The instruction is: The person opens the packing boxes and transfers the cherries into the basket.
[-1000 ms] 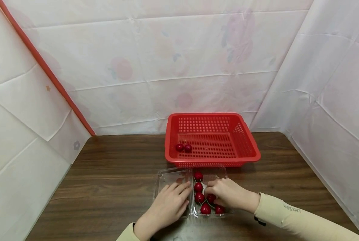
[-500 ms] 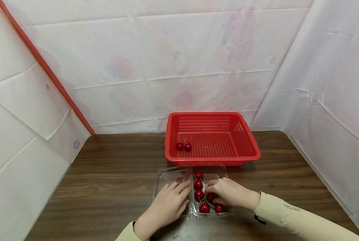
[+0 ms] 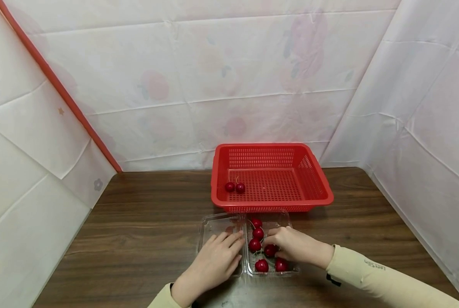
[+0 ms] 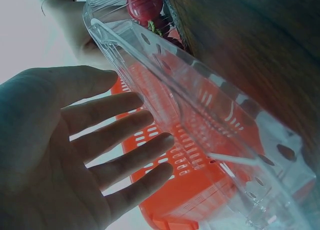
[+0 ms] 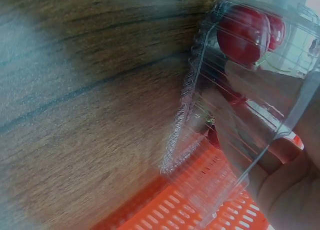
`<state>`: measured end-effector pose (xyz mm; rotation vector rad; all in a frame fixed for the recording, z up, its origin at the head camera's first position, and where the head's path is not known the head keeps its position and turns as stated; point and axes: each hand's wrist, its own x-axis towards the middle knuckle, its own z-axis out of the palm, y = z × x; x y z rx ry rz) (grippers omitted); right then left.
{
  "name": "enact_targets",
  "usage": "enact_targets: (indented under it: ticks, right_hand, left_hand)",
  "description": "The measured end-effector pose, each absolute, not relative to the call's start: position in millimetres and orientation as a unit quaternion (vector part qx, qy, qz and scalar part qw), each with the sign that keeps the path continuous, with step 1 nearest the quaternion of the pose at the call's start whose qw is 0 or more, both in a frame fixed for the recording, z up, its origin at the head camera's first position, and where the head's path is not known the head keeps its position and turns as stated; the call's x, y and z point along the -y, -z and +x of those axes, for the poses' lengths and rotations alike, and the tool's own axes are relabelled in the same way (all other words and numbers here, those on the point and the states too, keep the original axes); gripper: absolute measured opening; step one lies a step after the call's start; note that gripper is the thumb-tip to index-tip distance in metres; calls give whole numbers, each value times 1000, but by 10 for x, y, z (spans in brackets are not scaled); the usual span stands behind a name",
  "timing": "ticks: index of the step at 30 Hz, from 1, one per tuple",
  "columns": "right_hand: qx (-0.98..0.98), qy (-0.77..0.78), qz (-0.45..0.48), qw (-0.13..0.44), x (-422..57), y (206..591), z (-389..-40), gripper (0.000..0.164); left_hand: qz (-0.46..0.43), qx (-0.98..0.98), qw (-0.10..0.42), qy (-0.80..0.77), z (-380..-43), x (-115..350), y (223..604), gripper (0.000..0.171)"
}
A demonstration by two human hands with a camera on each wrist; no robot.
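Observation:
A clear plastic clamshell box lies unfolded on the table, its tray [image 3: 273, 273] on the right and its lid [image 3: 210, 222] on the left. Several red cherries [image 3: 254, 245] with stems sit in the tray. My right hand [image 3: 296, 247] reaches into it with curled fingers and pinches a cherry [image 3: 269, 250]; in the right wrist view this hand [image 5: 290, 175] shows partly through the clear wall. Over the lid lies my left hand [image 3: 216, 261], fingers extended. The left wrist view shows that hand [image 4: 100, 125] with spread fingers beside the lid [image 4: 200, 104].
Just behind the box stands a red plastic basket [image 3: 272, 204] with two cherries [image 3: 239, 188] at its left side. Brown wood-grain table [image 3: 145, 222] extends to both sides. Pale printed sheets [image 3: 229, 77] hang behind and at the sides, with a red strip [image 3: 60, 92] at left.
Cherries along the tray's left side have shifted, the upper ones slightly to the right. My right hand has moved a little to the right inside the tray. My left hand has stayed put.

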<state>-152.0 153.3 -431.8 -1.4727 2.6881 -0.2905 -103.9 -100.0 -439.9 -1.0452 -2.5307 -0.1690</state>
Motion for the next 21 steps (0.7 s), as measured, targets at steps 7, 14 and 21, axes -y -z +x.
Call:
enact_targets:
  ticks: [7,14,21]
  right_hand:
    - [-873,104,-476,6,-1562,4262,-1549,32]
    - [-878,119,-463,-16,-1579,4190,-1570,31]
    - [-879,129,-457,-33,-1588,4127,-1591,30]
  left_hand:
    - [-372,905,196,59,-1040,998,4392,35]
    - [-373,904,199,62,-1039,995,4385,34]
    - [-369,908,187,61,-1031,994,4382,35]
